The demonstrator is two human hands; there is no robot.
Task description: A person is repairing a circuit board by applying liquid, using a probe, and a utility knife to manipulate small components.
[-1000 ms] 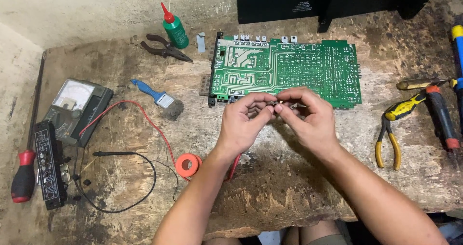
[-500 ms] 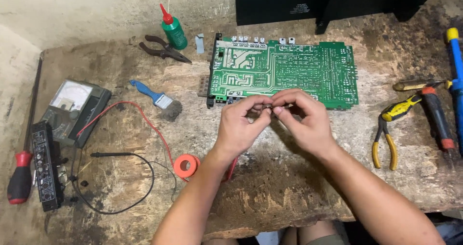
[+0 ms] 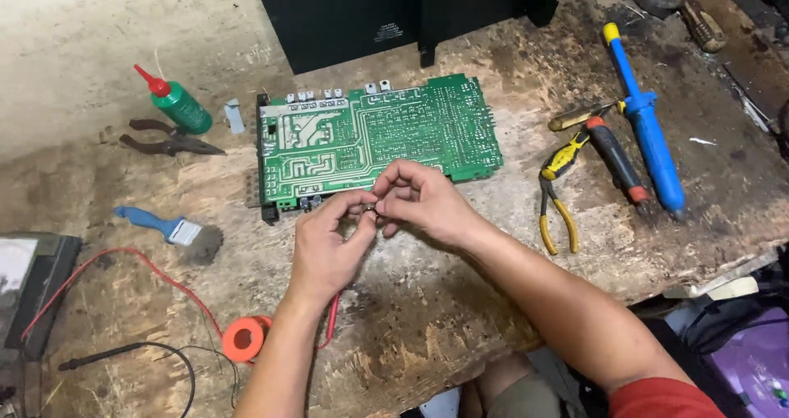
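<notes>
Light even and fairly bright from overhead, soft, no hard shadows. My hands (image 3: pixel 374 221) throw faint shadow onto wooden bench (image 3: pixel 427 319) just below them. Green circuit board (image 3: pixel 374 134) well lit, slight sheen on its traces, no blown-out glare. Black case (image 3: pixel 394 11) at top reads nearly featureless, detail lost in dark. Bottom right corner dim. Focus sharp in centre; mild softness and wide-angle stretch toward edges. No motion blur.

We see a rough, stained wooden bench (image 3: pixel 460 319). The circuit board (image 3: pixel 378 143) looks glossy green, with pale traces. The pliers (image 3: pixel 557 189) have yellow plastic grips, and the soldering tool (image 3: pixel 645 122) has a smooth blue plastic handle.
</notes>
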